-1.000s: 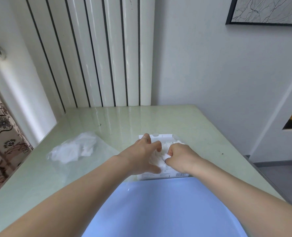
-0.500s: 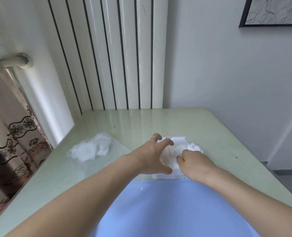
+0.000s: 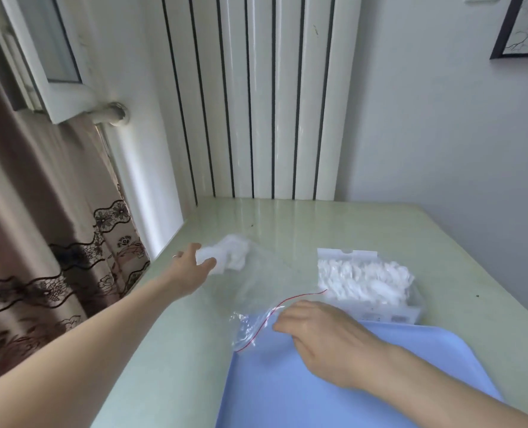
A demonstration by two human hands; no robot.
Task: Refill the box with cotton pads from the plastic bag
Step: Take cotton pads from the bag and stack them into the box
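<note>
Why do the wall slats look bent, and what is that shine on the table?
Head view: the wide-angle lens bows the radiator slats and window frame outward; soft daylight puts pale glare streaks on the glossy table; the clear plastic bag shows mainly by its glints and red seal line; the left hand is slightly blurred.

A pale green table (image 3: 364, 230) is filling the middle of the view, its glossy top catching reflections. A blue tray (image 3: 287, 390) is lying on it at 6 o'clock. A white ribbed radiator (image 3: 256, 97) is standing against the wall at 12 o'clock. A brown patterned curtain (image 3: 40, 242) is hanging at 9 o'clock below a window frame (image 3: 49, 57). A framed picture (image 3: 522, 29) is hanging at 2 o'clock.
</note>
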